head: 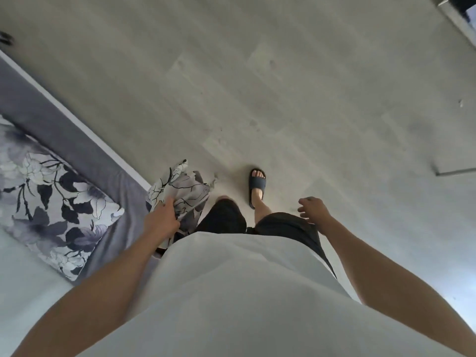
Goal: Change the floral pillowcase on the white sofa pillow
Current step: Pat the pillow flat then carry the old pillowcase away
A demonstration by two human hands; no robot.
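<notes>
the left hand (162, 217) hangs at the hip with its fingers (168, 203) curled into a bunched floral pillowcase (180, 186), grey and white with dark leaves, which droops beside the dark shorts (224, 215). just to the left of it a pillow in the same floral print (56, 210) lies on a grey sofa seat (85, 150), one corner pointing toward the seat's front edge; the held cloth is near that edge but apart from the pillow. the right hand (313, 208) hangs free over the pale wood-look floor (257, 86), fingers loosely curled and a little spread, holding nothing. one foot in a dark slide sandal (257, 185) is planted on the floor ahead, between the two hands. a white shirt (231, 292) fills the lower view. a pale ledge or frame (461, 19) cuts the top right corner, too blurred to tell what it is.
</notes>
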